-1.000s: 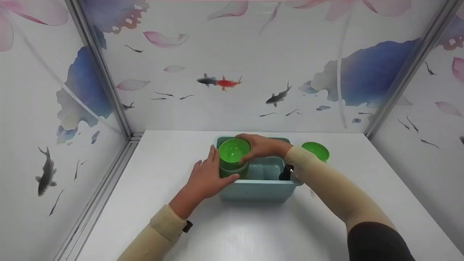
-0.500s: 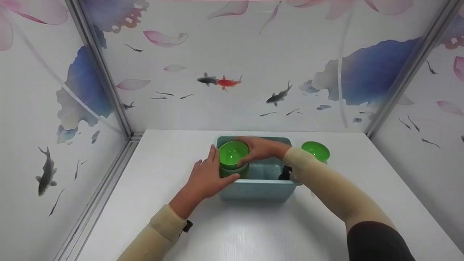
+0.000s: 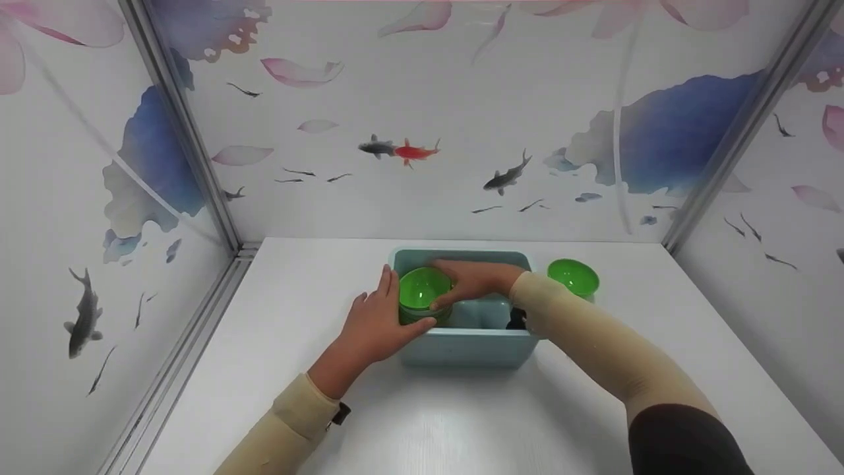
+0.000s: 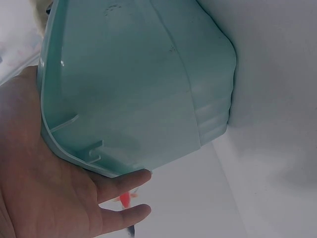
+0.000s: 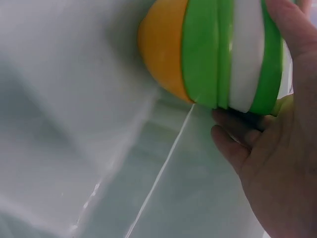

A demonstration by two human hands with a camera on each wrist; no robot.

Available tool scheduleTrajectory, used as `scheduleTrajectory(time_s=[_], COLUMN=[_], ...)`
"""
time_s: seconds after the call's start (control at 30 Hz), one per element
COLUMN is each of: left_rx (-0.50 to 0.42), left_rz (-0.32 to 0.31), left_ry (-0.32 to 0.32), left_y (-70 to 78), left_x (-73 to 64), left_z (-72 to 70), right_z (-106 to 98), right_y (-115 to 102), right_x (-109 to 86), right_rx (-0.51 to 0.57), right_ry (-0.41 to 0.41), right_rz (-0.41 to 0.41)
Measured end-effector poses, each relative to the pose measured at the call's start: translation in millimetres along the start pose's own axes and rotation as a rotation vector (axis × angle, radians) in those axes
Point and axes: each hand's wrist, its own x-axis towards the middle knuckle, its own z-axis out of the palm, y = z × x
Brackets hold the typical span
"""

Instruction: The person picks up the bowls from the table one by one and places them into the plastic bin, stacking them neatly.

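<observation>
In the head view, a light-blue plastic bin [image 3: 468,348] holds a stack of nested bowls at its left end. My right hand [image 3: 475,280] grips the rim of the top green bowl [image 3: 422,289], thumb in front and fingers behind. Below it, the right wrist view shows a white bowl [image 5: 247,54], more green [image 5: 200,54] and an orange bowl [image 5: 159,47] at the bottom. My left hand [image 3: 372,323] rests on the bin's front-left corner, touching the rim. Its fingers extend straight along the outside in the left wrist view [image 4: 124,186].
Another green bowl [image 3: 573,277] stands on the white table [image 3: 422,422], right of the bin; my right forearm passes close in front of it. White panels [image 3: 461,99] printed with fish and petals enclose the back and both sides.
My right hand has moved down slightly with the green bowl, which now sits lower in the stack. My left hand stays in place on the bin's corner.
</observation>
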Motion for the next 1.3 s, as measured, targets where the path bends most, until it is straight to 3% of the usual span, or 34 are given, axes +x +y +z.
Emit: scheduleTrajectory(time_s=[1.2,1.3], left_rx=[-0.033,-0.034], left_rz=[-0.003,-0.004], left_ry=[0.010,0.008], left_y=[1.5,1.3], left_x=[-1.5,-1.4], left_z=[-0.2,0.1], right_z=[-3.5,-5.8], right_y=[-1.7,-2.3], right_x=[2.2,1.6], right_rx=[0.027,0.026], right_ry=[0.014,0.017], right_rz=[0.057,0.034])
